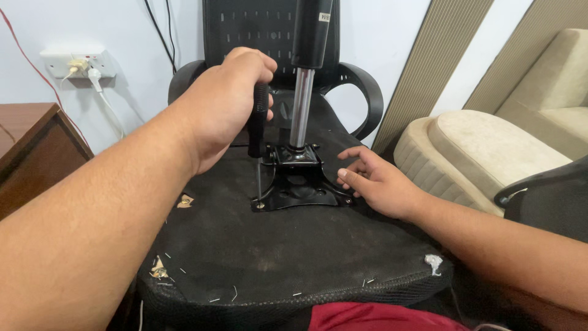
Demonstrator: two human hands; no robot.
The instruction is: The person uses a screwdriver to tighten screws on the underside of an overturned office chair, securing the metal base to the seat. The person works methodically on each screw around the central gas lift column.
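Black screwdriver — left hand fisted

Chair seat underside: black fabric, dusty grey smudges, small silver staples along the edge, torn tan patches at 2 spots. Mounting plate: glossy black metal. Gas lift column: chrome silver below, black sleeve above. Screwdriver: black handle, silver shaft. Wall socket: cream white, white plugs. Cabinet: dark brown wood. Sofa: beige, ribbed texture. Cloth at bottom edge: red.

Home living room: beige sofa
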